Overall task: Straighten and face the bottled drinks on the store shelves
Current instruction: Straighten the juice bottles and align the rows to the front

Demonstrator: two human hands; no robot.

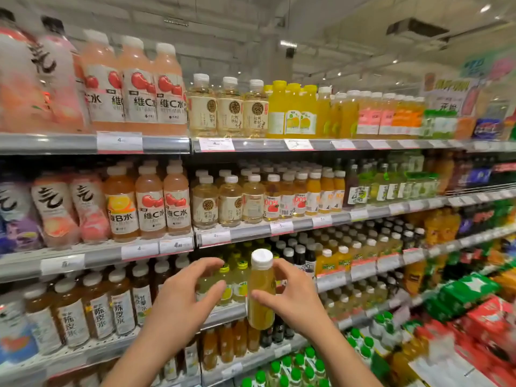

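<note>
Right hand (293,297) is pinching a clear plastic bottle of yellow drink with white cap (261,291); left hand (181,297) is hovering spread and empty. Light fingertip grip may be risking slippage onto the shelved bottles (237,283).

Retail store, drinks aisle: tiered shelves (95,143) packed with bottled drinks (150,203), price tags (119,141) on rails, promo sign (446,93), ceiling lights (289,43).

Pale ceiling (349,20) — recessed lights (485,8), dark vent (417,29).
</note>
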